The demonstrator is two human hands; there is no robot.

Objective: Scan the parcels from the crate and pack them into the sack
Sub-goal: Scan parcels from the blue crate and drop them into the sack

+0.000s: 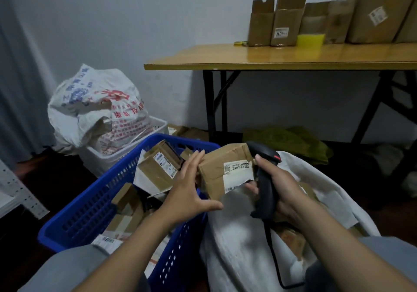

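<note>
Fingers [194,156] of the left hand [189,187] lie straight against the left side of one cardboard parcel [216,167], thumb spread below; the right hand [282,185] grips one black barcode scanner [267,192] beside its label. The parcel hangs between one blue crate [97,198], holding at least five more parcels [158,170], and one white sack [237,235].

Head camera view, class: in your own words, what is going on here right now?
A person is working through parcels. The left hand steadies a cardboard parcel with straight fingers, label facing the camera, above where the blue crate meets the white sack. The right hand grips a black scanner beside the label. Other parcels remain in the crate.
</note>
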